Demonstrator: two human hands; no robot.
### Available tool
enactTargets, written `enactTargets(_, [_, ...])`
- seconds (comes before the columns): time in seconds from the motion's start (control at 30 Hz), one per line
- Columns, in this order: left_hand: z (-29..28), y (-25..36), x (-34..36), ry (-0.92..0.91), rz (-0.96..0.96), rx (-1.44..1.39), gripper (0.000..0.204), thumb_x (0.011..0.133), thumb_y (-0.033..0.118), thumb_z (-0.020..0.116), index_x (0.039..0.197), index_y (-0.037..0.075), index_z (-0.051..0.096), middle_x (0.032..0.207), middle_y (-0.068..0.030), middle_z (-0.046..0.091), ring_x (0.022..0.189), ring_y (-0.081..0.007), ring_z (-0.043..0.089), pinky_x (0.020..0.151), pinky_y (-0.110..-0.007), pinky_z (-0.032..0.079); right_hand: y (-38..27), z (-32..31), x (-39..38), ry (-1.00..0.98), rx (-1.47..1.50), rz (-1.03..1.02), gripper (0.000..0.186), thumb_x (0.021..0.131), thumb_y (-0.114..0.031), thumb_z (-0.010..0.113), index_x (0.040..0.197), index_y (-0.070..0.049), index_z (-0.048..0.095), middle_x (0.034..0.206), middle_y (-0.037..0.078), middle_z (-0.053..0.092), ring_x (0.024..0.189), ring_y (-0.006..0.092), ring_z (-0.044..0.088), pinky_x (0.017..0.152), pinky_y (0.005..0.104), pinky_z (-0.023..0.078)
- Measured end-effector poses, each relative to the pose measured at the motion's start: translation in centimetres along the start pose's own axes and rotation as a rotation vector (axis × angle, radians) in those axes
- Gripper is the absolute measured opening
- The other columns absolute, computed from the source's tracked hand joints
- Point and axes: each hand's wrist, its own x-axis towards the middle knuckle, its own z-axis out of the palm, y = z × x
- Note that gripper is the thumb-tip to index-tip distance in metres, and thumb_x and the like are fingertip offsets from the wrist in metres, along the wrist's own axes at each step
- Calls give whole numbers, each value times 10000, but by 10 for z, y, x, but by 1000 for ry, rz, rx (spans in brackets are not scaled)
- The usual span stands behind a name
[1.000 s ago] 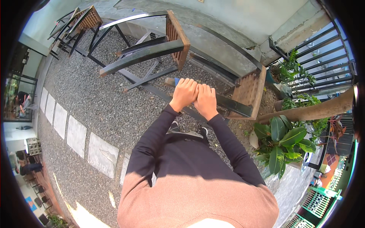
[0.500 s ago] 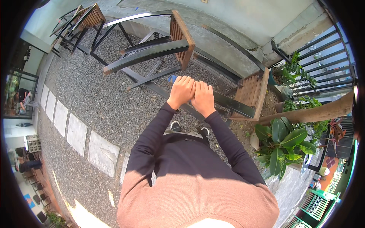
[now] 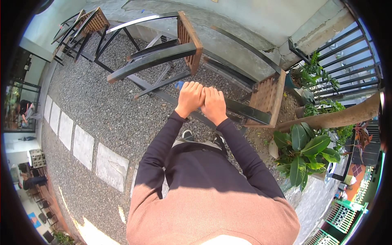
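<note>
My left hand [image 3: 189, 99] and my right hand [image 3: 214, 104] sit side by side, touching, fingers curled over the far end of a dark, slightly curved bar [image 3: 249, 111]. The bar runs right to a slatted brown wooden panel [image 3: 265, 100], part of a tilted bench-like frame. A small patch of something blue [image 3: 179, 85] shows just beyond my left hand; I cannot tell what it is. Both hands hide the bar beneath them. To their upper left stands a similar frame with a slatted brown panel [image 3: 190, 43] and dark bars.
Grey gravel [image 3: 106, 106] spreads below, crossed by pale stepping slabs [image 3: 83, 147] on the left. Further frames [image 3: 96, 22] stand at the far left. A wall [image 3: 261, 24] rises behind. Right are a tree trunk [image 3: 339, 116], a broad-leaved plant [image 3: 302, 149] and black railings [image 3: 347, 61].
The view has shifted slightly, so the frames and my hands appear a little further left. Both hands keep their hold on the bar.
</note>
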Motion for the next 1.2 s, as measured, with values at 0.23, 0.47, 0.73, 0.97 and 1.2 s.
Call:
enactTargets(0.23, [4, 9, 2, 17, -26, 23, 200, 986, 183, 624, 816, 85, 583, 806, -89, 578, 805, -300, 596, 798, -438, 456, 11, -5, -4, 3, 39, -45, 370, 854, -205, 736, 1175, -67, 617, 1017, 80, 590, 971, 262, 607, 857, 411, 464])
enactTargets(0.47, [17, 28, 5, 15, -42, 46, 210, 993, 193, 609, 815, 86, 580, 812, -94, 576, 817, -305, 593, 805, -446, 453, 27, -17, -14, -54, 55, -45, 376, 844, -181, 741, 1175, -65, 606, 1024, 85, 587, 988, 273, 604, 871, 418, 465])
enactTargets(0.73, [37, 69, 11, 4, -41, 44, 211, 995, 194, 609, 815, 87, 581, 812, -93, 577, 815, -300, 592, 803, -439, 453, 59, -35, -41, -65, 85, -32, 384, 825, -164, 742, 1166, -63, 598, 1020, 88, 580, 999, 285, 600, 866, 424, 462])
enactTargets(0.97, [55, 100, 17, -8, -30, 43, 213, 997, 199, 610, 815, 92, 584, 811, -86, 577, 812, -292, 593, 800, -436, 450, 86, -50, -62, -87, 82, -22, 415, 816, -170, 745, 1186, -51, 600, 1043, 95, 584, 1009, 283, 597, 881, 422, 462])
enactTargets(1.2, [72, 128, 21, -51, -7, 52, 225, 1004, 204, 603, 808, 97, 579, 809, -80, 582, 817, -285, 599, 798, -434, 448, 111, -63, -84, -94, 58, -11, 457, 834, -196, 737, 1238, -25, 607, 1068, 102, 588, 1030, 278, 592, 899, 413, 462])
